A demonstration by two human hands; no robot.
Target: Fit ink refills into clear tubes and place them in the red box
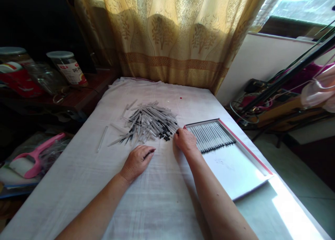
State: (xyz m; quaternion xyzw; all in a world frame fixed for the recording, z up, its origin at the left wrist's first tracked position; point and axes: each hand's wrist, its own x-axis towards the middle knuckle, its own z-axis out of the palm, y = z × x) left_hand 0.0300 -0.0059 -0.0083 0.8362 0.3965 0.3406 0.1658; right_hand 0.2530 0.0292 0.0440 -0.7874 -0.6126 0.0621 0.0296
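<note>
Slim translucent pens [148, 120] are lying heaped on white cloth [146, 205] and lining a shallow red-edged box [225, 172]. The left hand [137, 162]'s fingers are resting curled together; the right hand [185, 139], between both, is hiding its grip.

Home rm – tree-print curtain [167, 30]

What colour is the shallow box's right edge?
The right edge is red, as the head view shows.

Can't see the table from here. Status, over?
Left grip on cloth; right grip at pen pile, hold unclear. Row of pens in shallow box. Right forearm hides part of box.
</note>
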